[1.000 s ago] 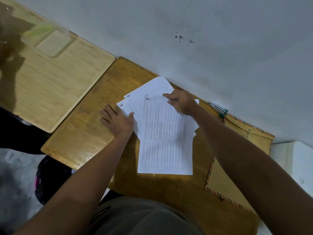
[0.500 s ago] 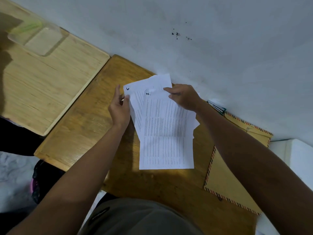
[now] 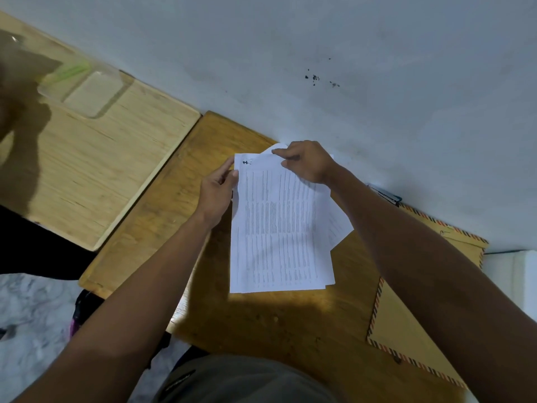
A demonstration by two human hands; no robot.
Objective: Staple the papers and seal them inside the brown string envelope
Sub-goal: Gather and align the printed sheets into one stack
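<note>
**Squaring the sheets before the staple**

Gathering is the step in hand, and it is further on than a second ago: then the sheets lay fanned on the tabletop (image 3: 261, 324) with the left palm flat on the wood beside them; now most of the papers (image 3: 279, 228) sit under one top sheet, though one or two sheets still stick out askew on the right.

Nearest the person, the lower edge of the stack rests on the tabletop. Further up, the left hand (image 3: 218, 193) has come in to the stack's left edge, thumb and fingers pinching it near the top corner. Beyond that, the right hand (image 3: 305, 162) curls over the top edge, fingertips pinching the upper corner of the pages.

To the right, the brown envelope (image 3: 406, 330) with its striped border lies flat on the tabletop, partly under the right forearm and apart from the papers. Against the wall past it is a small dark object (image 3: 386, 196), possibly the stapler; I cannot tell for certain.

The stray sheets likely need tapping flush before any stapling; nothing is stapled or enclosed yet.
</note>
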